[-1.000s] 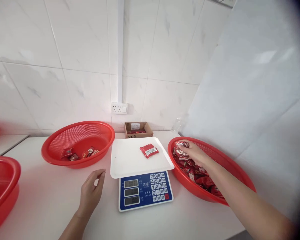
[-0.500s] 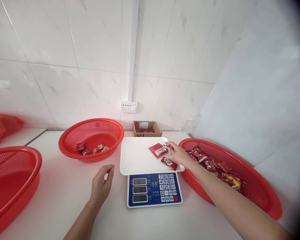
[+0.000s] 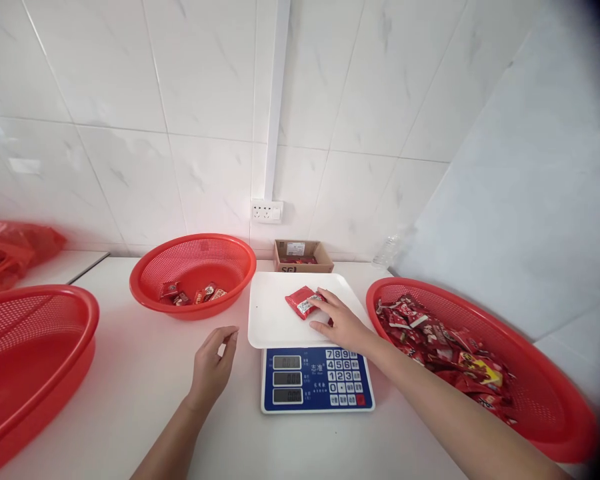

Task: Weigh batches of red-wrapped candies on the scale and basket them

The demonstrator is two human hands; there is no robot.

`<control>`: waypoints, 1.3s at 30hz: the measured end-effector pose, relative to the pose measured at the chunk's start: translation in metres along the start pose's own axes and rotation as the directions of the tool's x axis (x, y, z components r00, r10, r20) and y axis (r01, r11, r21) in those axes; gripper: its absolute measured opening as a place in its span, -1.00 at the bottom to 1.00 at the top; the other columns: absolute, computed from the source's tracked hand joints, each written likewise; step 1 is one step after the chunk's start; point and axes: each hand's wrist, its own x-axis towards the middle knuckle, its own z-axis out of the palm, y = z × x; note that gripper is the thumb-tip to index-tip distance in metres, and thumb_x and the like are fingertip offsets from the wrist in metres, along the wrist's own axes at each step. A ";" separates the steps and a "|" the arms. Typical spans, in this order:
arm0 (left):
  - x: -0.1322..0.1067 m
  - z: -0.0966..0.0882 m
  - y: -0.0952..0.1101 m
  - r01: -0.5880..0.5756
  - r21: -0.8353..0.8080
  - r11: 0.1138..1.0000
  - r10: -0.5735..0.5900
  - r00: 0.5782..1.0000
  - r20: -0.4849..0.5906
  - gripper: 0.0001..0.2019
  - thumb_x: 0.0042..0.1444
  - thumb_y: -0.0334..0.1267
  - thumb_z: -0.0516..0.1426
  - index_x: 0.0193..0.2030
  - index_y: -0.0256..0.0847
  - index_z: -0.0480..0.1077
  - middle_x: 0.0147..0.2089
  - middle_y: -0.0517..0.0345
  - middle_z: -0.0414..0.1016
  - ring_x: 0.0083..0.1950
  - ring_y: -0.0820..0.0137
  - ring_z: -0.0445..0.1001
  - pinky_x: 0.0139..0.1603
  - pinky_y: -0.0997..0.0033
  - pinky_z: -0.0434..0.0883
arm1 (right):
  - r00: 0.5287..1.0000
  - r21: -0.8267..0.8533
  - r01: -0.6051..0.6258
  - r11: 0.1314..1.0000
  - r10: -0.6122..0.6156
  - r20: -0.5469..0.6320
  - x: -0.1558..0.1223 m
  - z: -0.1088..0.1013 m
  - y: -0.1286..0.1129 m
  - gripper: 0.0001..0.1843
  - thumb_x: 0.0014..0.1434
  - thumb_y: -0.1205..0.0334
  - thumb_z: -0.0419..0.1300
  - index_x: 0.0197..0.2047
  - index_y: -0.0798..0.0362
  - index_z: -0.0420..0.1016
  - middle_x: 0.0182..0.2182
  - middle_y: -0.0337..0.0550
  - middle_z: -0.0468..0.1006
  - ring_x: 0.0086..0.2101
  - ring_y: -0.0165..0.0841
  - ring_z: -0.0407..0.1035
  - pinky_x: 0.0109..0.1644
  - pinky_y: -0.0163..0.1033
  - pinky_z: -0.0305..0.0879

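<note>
A digital scale with a blue keypad panel and a white weighing tray stands in front of me. On the tray lies a red snack packet with a white label. My right hand is over the tray, fingers spread, its fingertips touching the packet's right edge. A darker red packet is mostly hidden beneath that hand. Left of the scale, my left hand hovers above the table with thumb and fingertips together, and nothing shows between them.
A red basket full of packets is at the right. Another red basket with several packets stands behind my left hand, and a third at far left. A small cardboard box sits behind the scale, near a red plastic bag further left.
My right hand has moved left and down across the tray, now covering the darker packet. The view has shifted slightly; my left hand keeps its pose.
</note>
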 end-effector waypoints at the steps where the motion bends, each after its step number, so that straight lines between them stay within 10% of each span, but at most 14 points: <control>1: 0.000 0.000 0.000 0.001 0.000 1.000 -0.001 1.000 0.002 -0.79 0.18 -0.16 0.01 -0.24 -0.18 0.41 -0.30 0.09 0.52 -0.28 0.39 0.50 -0.31 0.45 0.45 | 1.000 -0.004 -0.002 1.000 0.002 0.004 0.000 0.000 0.000 -0.36 0.13 -0.07 0.10 0.23 -0.02 0.23 0.31 -0.02 -0.04 0.28 -0.16 -0.19 0.29 0.01 -0.13; 15: 0.001 0.000 -0.001 0.035 -0.002 0.999 -0.035 0.999 0.026 -0.77 0.18 -0.14 0.01 -0.23 -0.18 0.42 -0.29 0.08 0.53 -0.27 0.37 0.50 -0.33 0.43 0.46 | 1.000 -0.087 0.003 0.996 -0.001 0.023 0.022 0.015 -0.018 -0.32 0.07 -0.07 0.14 0.23 -0.02 0.22 0.27 -0.04 0.10 0.29 -0.10 -0.28 0.28 0.17 -0.33; 22: 0.001 0.000 -0.002 0.038 0.013 0.999 -0.038 0.999 0.024 -0.76 0.18 -0.11 0.00 -0.23 -0.18 0.42 -0.28 0.07 0.53 -0.26 0.36 0.51 -0.28 0.40 0.47 | 0.994 0.029 0.114 0.993 -0.114 -0.001 0.018 0.000 -0.020 -0.64 0.02 0.28 0.10 -0.09 -0.08 0.49 0.15 -0.18 0.32 0.25 -0.13 -0.09 0.26 0.16 -0.17; 27: 0.002 0.000 -0.005 0.049 0.047 0.998 -0.049 0.999 0.007 -0.75 0.15 -0.10 0.01 -0.24 -0.17 0.43 -0.28 0.09 0.55 -0.29 0.38 0.51 -0.41 0.49 0.43 | 0.957 0.174 -0.097 0.980 0.139 -0.253 0.007 -0.054 0.021 -0.66 0.07 0.30 0.02 -0.07 -0.02 0.43 0.05 -0.14 0.42 0.06 -0.28 0.27 0.16 -0.10 0.13; 31: 0.002 0.001 -0.006 0.032 0.066 0.997 -0.032 0.999 -0.001 -0.75 0.13 -0.08 0.03 -0.25 -0.16 0.42 -0.29 0.10 0.55 -0.31 0.38 0.51 -0.43 0.51 0.42 | 0.881 0.013 -0.457 0.889 0.455 -0.128 -0.024 -0.093 0.072 -0.69 0.13 0.29 -0.04 -0.12 0.06 0.44 -0.12 -0.09 0.52 -0.14 -0.32 0.41 -0.04 -0.23 0.28; 35: 0.003 0.001 -0.004 0.018 0.080 0.997 -0.019 1.000 0.014 -0.73 0.12 -0.05 0.02 -0.26 -0.15 0.42 -0.29 0.10 0.56 -0.31 0.37 0.52 -0.43 0.51 0.42 | 0.839 -0.118 -0.520 0.846 0.532 0.113 -0.062 -0.093 0.104 -0.81 -0.08 0.28 0.21 -0.31 0.04 0.54 -0.29 -0.13 0.58 -0.30 -0.27 0.45 -0.19 -0.25 0.33; 39: 0.003 0.001 -0.004 0.045 0.097 0.994 -0.047 0.999 0.016 -0.71 0.11 -0.02 0.01 -0.26 -0.15 0.43 -0.29 0.10 0.57 -0.33 0.38 0.52 -0.52 0.55 0.40 | 0.837 -0.191 -0.512 0.838 0.536 0.112 -0.082 -0.069 0.116 -0.55 -0.32 0.31 0.35 -0.23 -0.04 0.55 -0.31 -0.18 0.59 -0.36 -0.26 0.44 -0.26 -0.24 0.33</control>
